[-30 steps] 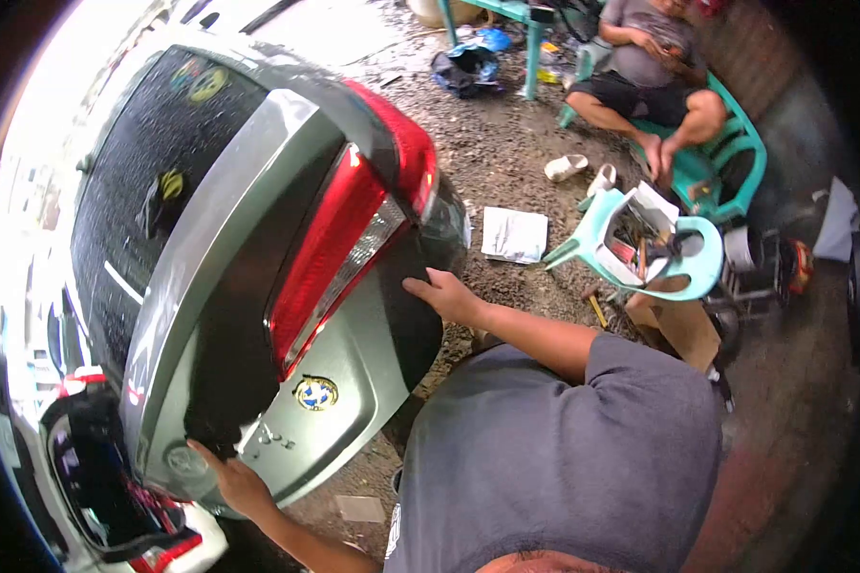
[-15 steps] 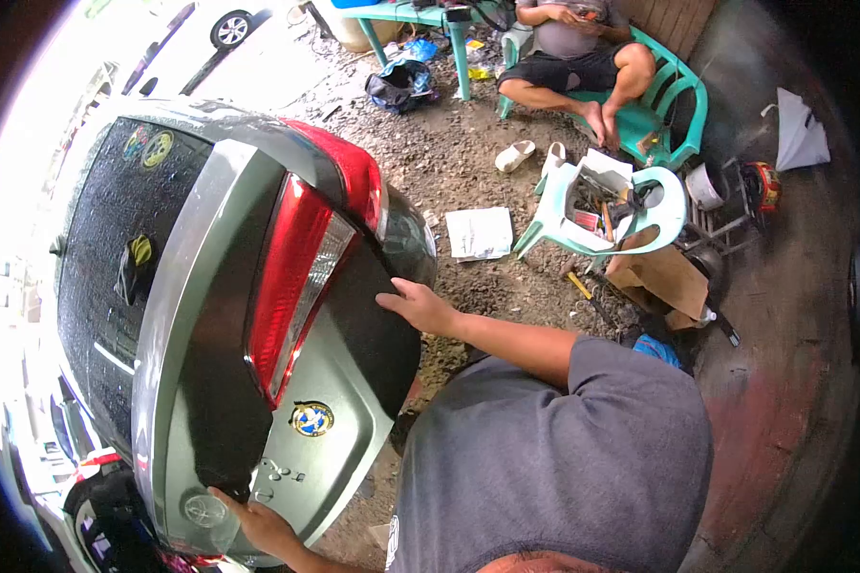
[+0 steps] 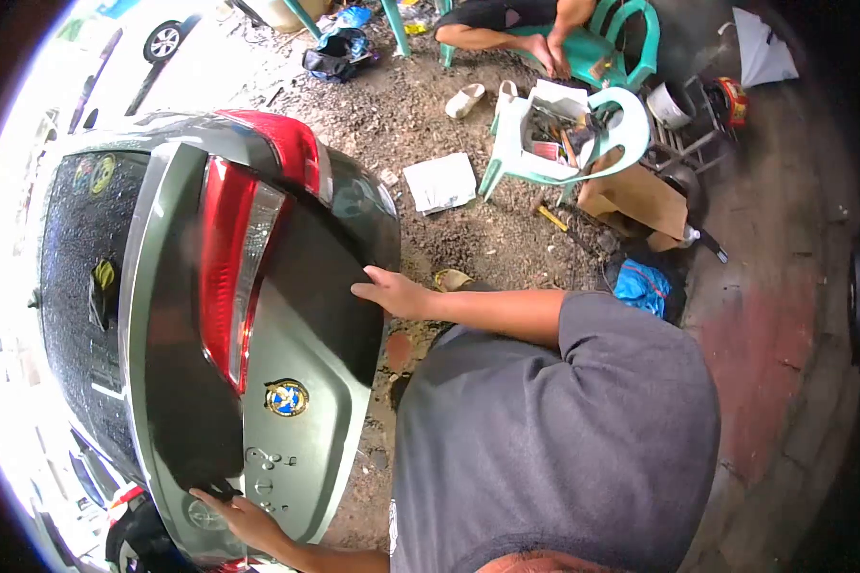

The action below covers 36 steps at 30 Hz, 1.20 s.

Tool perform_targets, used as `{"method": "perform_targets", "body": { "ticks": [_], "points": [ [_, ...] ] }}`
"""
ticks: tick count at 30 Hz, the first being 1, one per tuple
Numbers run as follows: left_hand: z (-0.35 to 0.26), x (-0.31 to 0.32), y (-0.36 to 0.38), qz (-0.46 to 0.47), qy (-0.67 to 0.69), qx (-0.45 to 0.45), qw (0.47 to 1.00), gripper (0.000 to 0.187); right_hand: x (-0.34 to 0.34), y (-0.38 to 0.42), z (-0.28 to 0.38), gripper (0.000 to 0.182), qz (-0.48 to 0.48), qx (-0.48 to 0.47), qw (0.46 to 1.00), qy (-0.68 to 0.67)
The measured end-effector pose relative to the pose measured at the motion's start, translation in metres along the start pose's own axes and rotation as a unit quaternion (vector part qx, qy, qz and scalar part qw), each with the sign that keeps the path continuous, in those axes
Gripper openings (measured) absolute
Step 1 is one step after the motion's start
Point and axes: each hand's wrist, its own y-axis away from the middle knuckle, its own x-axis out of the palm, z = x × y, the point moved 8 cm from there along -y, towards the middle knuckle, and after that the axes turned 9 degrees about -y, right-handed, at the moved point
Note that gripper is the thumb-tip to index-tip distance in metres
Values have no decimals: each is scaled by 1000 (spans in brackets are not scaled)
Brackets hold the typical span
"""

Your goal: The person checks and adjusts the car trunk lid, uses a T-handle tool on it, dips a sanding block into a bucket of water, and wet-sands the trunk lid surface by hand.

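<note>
A grey car trunk lid takes up the left-middle of the head view, with a red and clear tail light, a round blue-and-gold sticker and raised emblems on it. My right hand grips its outer edge below the tail light. One finger and the thumb show on the surface; the other fingers are hidden. Lower down, my left hand holds the dark recessed edge beside the round maker's badge, fingertips partly hidden. My grey shirt covers the lower right.
A person sits on a green chair. A pale green plastic chair holds a box of tools; cardboard, a hammer and a blue bag lie near it. Paper and a clog lie on gravel.
The view has shifted, so the car and background sit further left, and the background also higher. Less of the seated person shows. Both hands stay on the trunk lid.
</note>
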Motion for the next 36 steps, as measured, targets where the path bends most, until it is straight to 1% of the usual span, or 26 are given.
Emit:
{"method": "perform_targets", "body": {
  "ticks": [4,6,8,10,11,12,14,16,17,18,20,21,22,23,25,26,27,28,29,30,31,32,33,34,35,36],
  "points": [
    [-4,3,0,57,-25,-38,997,75,-2,17,-2,69,11,2,998,-59],
    [-8,2,4,52,-25,-29,998,71,-10,21,-1,62,17,6,998,-65],
    [-7,8,7,11,-18,12,1000,62,-27,24,-20,52,13,40,996,-73],
    [8,21,6,30,-20,1,999,71,-56,26,-48,45,3,70,996,-50],
    [12,26,8,41,-23,-8,999,76,-80,28,-67,47,-31,79,996,-23],
    [7,24,12,36,-27,-17,999,76,-106,29,-84,50,-62,88,994,5],
    [-7,9,17,19,-37,-37,998,75,-170,34,-124,48,-111,158,979,68],
    [-11,8,20,52,-10,-70,996,66,-242,41,-140,44,-144,144,960,193],
    [-13,8,22,68,3,-87,994,62,-288,41,-162,42,-176,147,950,210],
    [-10,7,21,-7,31,-67,997,55,-334,44,-176,39,-207,151,939,228],
    [16,26,30,-156,85,-24,984,44,-417,55,-172,36,-240,201,931,187],
    [26,36,46,-188,105,-98,972,37,-464,64,-167,35,-296,211,920,144],
    [35,46,64,-221,129,-170,952,36,-511,73,-163,33,-350,222,904,100],
    [22,49,81,-251,121,-193,941,36,-555,74,-148,32,-407,130,899,93],
    [-24,66,121,-231,87,-199,948,36,-653,79,-132,30,-464,79,876,105],
    [-49,76,143,-206,73,-196,956,36,-703,80,-134,28,-468,122,867,120],
    [-74,91,163,-138,69,-199,968,36,-757,77,-136,31,-486,151,842,180],
    [-99,110,189,-48,62,-205,976,36,-804,75,-139,35,-501,180,812,239],
    [-121,129,215,48,52,-213,974,36,-838,75,-131,39,-533,142,801,231],
    [-138,152,244,172,63,-236,954,36,-863,74,-123,43,-564,104,789,223],
    [-152,170,278,299,73,-265,914,36,-883,71,-118,42,-580,100,785,193],
    [-165,182,311,415,78,-293,858,36,-900,67,-111,41,-594,97,782,166],
    [-178,185,335,495,86,-311,807,36,-915,60,-105,41,-587,114,779,190],
    [-190,184,353,550,91,-322,765,36,-932,52,-102,42,-579,126,776,215],
    [-199,180,365,585,96,-329,735,36,-951,47,-109,45,-588,167,753,244],
    [-204,178,368,606,98,-331,717,36,-968,44,-117,49,-595,206,727,274]
  ]
}}
